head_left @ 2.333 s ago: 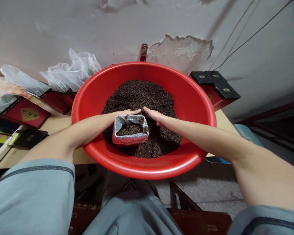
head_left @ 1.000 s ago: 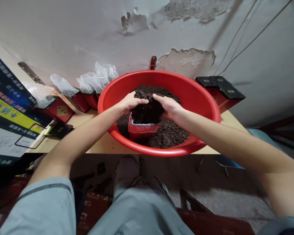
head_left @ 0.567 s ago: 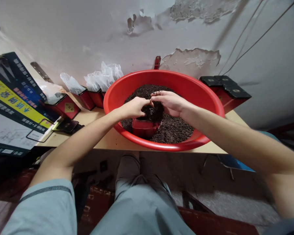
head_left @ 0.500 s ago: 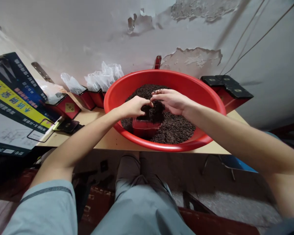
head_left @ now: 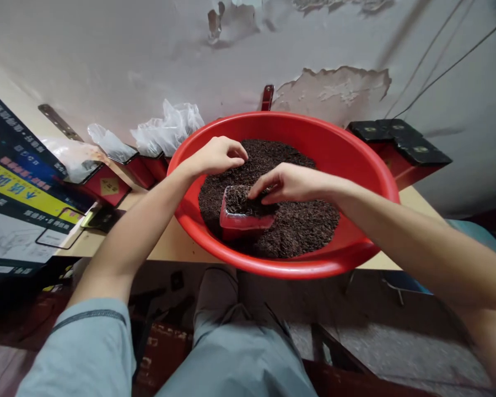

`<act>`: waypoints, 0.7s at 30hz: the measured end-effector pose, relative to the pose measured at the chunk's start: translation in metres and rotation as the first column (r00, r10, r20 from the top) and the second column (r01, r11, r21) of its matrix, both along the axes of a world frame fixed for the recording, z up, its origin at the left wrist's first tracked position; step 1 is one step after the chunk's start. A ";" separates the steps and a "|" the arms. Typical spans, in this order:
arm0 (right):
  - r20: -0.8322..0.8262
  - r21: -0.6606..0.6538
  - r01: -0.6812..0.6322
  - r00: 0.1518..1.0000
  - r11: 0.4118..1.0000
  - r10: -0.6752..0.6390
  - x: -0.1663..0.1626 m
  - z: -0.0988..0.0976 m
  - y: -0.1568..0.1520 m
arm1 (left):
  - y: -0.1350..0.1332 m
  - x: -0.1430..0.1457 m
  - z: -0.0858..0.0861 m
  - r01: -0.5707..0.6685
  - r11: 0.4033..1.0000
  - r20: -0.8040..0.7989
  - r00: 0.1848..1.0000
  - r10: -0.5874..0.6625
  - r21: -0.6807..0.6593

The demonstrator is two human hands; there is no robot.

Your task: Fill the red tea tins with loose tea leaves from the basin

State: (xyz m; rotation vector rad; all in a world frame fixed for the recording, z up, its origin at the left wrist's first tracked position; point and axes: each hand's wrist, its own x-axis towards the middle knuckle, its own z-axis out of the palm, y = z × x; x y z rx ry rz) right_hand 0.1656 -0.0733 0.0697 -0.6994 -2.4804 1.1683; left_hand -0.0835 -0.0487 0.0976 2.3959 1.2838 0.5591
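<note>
A big red basin on the table holds a mound of dark loose tea leaves. A small red tin lined with clear plastic stands in the leaves at the basin's near left, filled to the brim. My right hand reaches across it, fingers stretched together, tips resting on the leaves in the tin. My left hand hovers over the basin's left rim behind the tin, fingers curled into a loose pinch; what is inside them is hidden.
Red tins lined with clear bags stand along the wall at left, one with a yellow label. Black lids on red boxes sit at right. A printed board leans far left. The table edge runs above my knees.
Both hands had heaped leaves over the tin. The left hand has since lifted away to the back left, and the right hand has come down flat on the heap, which is lower.
</note>
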 end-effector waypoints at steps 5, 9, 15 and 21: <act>-0.001 0.491 -0.073 0.996 0.868 0.084 -0.012 -0.023 -0.002 | 0.041 0.026 -0.023 -0.074 0.997 0.019 0.997 0.074 0.017; 0.110 0.584 -0.233 0.972 0.777 0.208 -0.016 -0.048 -0.014 | 0.063 0.027 -0.052 -0.147 0.987 -0.003 0.989 0.147 0.068; 0.237 0.552 -0.303 0.950 0.777 0.201 -0.024 -0.063 -0.020 | 0.076 0.006 -0.077 -0.130 0.992 -0.116 0.985 0.129 0.007; 0.148 0.633 -0.136 0.987 0.762 0.053 -0.037 -0.069 -0.021 | 0.071 0.001 -0.072 -0.127 0.991 -0.109 0.986 0.123 -0.030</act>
